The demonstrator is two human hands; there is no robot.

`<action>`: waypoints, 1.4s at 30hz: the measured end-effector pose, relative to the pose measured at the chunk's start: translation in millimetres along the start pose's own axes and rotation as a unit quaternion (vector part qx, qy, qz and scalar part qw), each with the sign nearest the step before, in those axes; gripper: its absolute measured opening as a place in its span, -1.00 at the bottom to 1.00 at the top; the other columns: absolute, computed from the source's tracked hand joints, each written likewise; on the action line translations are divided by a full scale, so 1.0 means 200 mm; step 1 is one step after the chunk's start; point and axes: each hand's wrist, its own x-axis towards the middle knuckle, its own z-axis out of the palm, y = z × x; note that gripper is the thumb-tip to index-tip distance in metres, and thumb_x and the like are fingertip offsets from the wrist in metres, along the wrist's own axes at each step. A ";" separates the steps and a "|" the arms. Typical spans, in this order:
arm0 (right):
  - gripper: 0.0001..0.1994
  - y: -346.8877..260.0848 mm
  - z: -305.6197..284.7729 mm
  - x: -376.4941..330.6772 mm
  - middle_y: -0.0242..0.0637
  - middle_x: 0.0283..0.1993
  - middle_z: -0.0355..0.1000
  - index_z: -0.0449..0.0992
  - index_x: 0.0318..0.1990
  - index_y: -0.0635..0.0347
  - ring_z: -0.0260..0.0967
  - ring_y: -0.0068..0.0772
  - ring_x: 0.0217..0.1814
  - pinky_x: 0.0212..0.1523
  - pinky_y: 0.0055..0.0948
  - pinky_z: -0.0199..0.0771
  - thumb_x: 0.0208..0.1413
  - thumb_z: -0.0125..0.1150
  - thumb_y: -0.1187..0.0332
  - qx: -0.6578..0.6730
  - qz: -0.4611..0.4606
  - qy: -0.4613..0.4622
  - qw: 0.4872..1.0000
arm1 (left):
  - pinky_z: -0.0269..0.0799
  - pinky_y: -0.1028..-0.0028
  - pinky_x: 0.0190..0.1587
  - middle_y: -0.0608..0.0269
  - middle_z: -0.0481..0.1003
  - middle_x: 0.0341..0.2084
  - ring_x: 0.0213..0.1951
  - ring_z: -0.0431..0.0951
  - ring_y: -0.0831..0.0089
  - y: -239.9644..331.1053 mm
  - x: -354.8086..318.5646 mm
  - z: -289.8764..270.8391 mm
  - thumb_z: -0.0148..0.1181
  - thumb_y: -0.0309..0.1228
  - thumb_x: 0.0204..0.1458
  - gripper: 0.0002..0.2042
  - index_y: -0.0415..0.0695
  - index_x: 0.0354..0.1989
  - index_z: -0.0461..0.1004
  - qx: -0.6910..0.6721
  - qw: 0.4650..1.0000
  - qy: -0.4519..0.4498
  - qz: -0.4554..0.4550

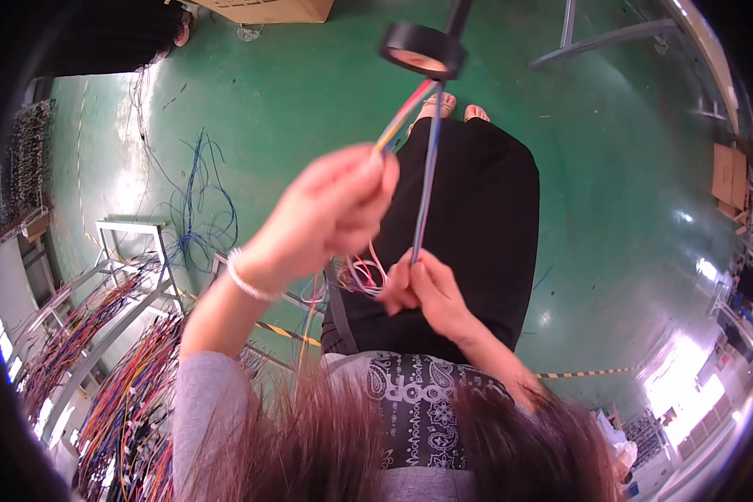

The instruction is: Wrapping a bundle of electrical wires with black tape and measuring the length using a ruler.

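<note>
My left hand (330, 201), slightly blurred, is closed in a pinch on several thin wires (402, 117) in red, white, yellow and blue. They slant up and away to a black tape roll (406, 42) with a tan core, blurred in mid-air beyond my hands. A greyish-blue wire bundle (427, 176) with a reddish strand runs from the roll down to my right hand (431, 289). That hand's fingers are closed round its lower end. Loose pink and white wires (364, 274) hang in a tangle between my hands, above my black-clothed lap (485, 201).
Metal racks (130, 227) at the left carry many coloured wires (134, 389). Blue wires (194, 201) lie on the green floor (293, 92). A cardboard box (263, 8) stands at the far edge, and metal legs (607, 43) at the far right. Another person's dark clothing (100, 38) shows far left.
</note>
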 end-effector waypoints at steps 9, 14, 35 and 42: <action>-0.75 -1.40 -0.77 -0.13 -0.38 -0.22 0.52 0.53 -0.13 0.36 0.38 -0.62 -0.12 -0.04 -0.64 0.32 0.29 0.06 0.32 -0.678 -0.270 0.347 0.589 | 0.09 0.62 -0.66 0.49 0.22 -0.70 -0.70 0.22 0.70 -0.42 -0.52 -0.29 -0.18 -0.25 0.34 -0.73 -0.15 -0.35 0.28 0.292 0.951 0.099 0.008; -0.76 -1.14 -0.57 -0.27 -0.50 -0.35 0.41 0.50 -0.26 0.33 0.25 -0.69 -0.32 -0.32 -0.64 0.19 0.31 0.03 0.31 -0.701 -0.263 0.287 0.597 | 0.23 0.35 -0.62 0.18 0.35 -0.72 -0.71 0.34 0.28 -0.73 -0.85 -0.87 -0.04 -0.35 0.25 -0.83 -0.18 -0.32 0.34 0.564 0.806 0.164 0.072; -0.73 -0.87 -0.87 -0.62 -0.69 -0.64 -0.08 0.51 -0.23 0.31 -0.26 -0.82 -0.65 -0.61 -0.59 -0.35 0.33 -0.02 0.27 -0.338 -0.262 0.443 0.788 | 0.52 0.15 -0.33 0.04 0.57 -0.43 -0.33 0.60 0.06 0.47 1.17 -0.82 0.00 -0.39 0.09 -0.83 -0.16 -0.17 0.33 0.730 0.405 0.466 0.292; -0.70 -0.43 -0.29 -0.47 -0.64 -0.64 0.07 0.45 -0.22 0.32 -0.07 -0.80 -0.65 -0.63 -0.67 -0.13 0.30 -0.01 0.21 0.027 -0.009 0.150 0.988 | 0.36 0.13 0.13 -0.05 0.42 0.06 0.12 0.42 0.03 -0.41 0.72 -1.38 0.27 -0.12 -0.10 -0.41 -0.13 0.12 0.40 0.814 0.553 0.068 -0.165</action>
